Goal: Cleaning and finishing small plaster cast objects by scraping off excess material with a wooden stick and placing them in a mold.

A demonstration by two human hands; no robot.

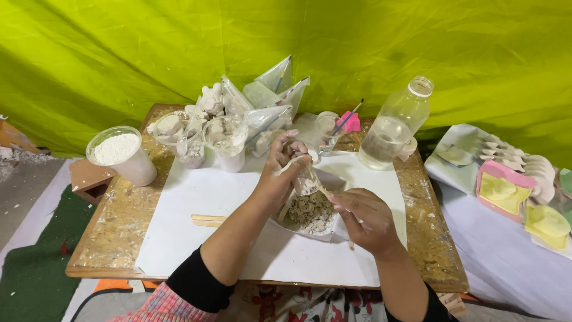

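The left hand (279, 170) grips a small white plaster piece (305, 179) above a paper tray of chips (313, 213) on the worktop (122, 223); the right hand (363, 217) pinches a thin stick (350, 243). Steady, light scraping over the tray seems wise.

small clear cup (305, 179) | tilted, white-dusted; above chip-filled paper tray (312, 214) | thin stick (337, 206) touching

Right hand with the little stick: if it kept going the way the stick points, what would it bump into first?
The right hand aims its thin stick up-left at the small clear cup held in the left hand. It would probably meet that cup first, since the tip looks already at it.
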